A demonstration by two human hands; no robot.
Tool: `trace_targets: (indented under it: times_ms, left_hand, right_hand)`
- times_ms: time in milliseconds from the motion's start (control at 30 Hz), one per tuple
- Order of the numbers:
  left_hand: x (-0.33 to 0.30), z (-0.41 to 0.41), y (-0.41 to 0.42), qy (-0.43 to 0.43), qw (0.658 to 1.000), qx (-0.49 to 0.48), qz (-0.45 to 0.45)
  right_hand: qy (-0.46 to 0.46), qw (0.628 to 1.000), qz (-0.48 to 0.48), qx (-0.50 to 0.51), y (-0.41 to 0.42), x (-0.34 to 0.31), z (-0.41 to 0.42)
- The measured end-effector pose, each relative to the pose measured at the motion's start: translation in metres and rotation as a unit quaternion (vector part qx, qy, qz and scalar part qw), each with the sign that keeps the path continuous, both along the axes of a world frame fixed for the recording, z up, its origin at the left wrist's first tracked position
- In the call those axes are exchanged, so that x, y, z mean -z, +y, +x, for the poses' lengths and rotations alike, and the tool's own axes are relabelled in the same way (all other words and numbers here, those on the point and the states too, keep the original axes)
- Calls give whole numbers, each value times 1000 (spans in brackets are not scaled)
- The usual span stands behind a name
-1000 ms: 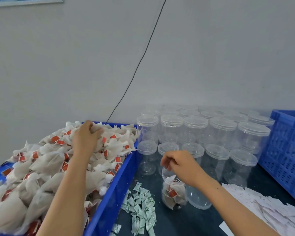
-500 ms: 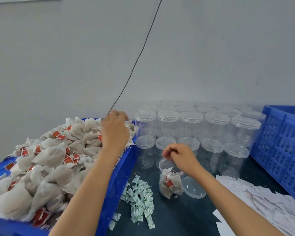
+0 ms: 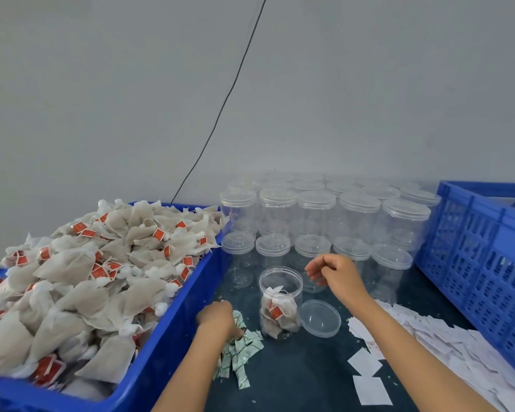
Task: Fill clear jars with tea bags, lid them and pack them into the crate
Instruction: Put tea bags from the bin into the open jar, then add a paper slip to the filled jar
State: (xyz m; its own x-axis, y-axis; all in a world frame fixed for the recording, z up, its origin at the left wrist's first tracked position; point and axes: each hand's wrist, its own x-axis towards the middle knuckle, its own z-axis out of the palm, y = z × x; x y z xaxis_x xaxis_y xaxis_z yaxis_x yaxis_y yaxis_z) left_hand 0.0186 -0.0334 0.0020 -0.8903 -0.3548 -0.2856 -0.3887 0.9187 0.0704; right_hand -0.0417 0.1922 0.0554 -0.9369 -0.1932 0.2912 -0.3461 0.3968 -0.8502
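With your left hand (image 3: 220, 318) curled on the sachets (image 3: 241, 346) and right hand (image 3: 332, 270) loosely curled, empty, beside the open jar (image 3: 280, 301) mid-worktop, a careless sweep could topple it.

Plastic, mesh and paper on show.
Clear glossy plastic jars (image 3: 280, 301), blue moulded plastic crate (image 3: 476, 248), matt gauzy tea bags (image 3: 81, 263), white paper slips (image 3: 446, 346), dark matt desk (image 3: 304, 379).

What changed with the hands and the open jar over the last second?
The left hand left the tea bag bin and came down onto the green-and-white sachets. The right hand lifted off the open jar and moved right, holding nothing. The jar and the loose lid beside it stayed put.
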Motion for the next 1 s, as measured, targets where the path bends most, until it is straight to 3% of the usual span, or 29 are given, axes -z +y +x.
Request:
trace_targets:
  times_ms: [200,300,400,467,533,667,833,933,1000]
  left_hand:
    - [-4,6,0,34,999,1,-27]
    - [-15,7,-2,159,987,-19,-29]
    - [-32,4,6,385,918,-30,95]
    - [-50,3,21,467,856,-18,221]
    - [-61,-4,34,466,840,14,277]
    - [-57,-19,47,375,900,74,211]
    - [-54,-38,49,249,953,55,161]
    - [-59,-43,49,208,969,86,99]
    - [-57,-41,48,256,956,97,104]
  right_hand:
    - [-20,1000,-21,5,15,7,-2]
    - [-28,999,-33,11,26,8,-5]
    - [-32,998,-50,33,38,10,-10]
    - [-37,996,-65,50,48,13,-13]
    - [-43,994,-70,68,59,16,-15]
    - [-69,992,-47,90,79,26,-16]
    - [-78,990,12,120,94,35,-16]
    - [-88,981,140,98,98,37,-14]
    - [-111,964,240,30,101,41,-11]
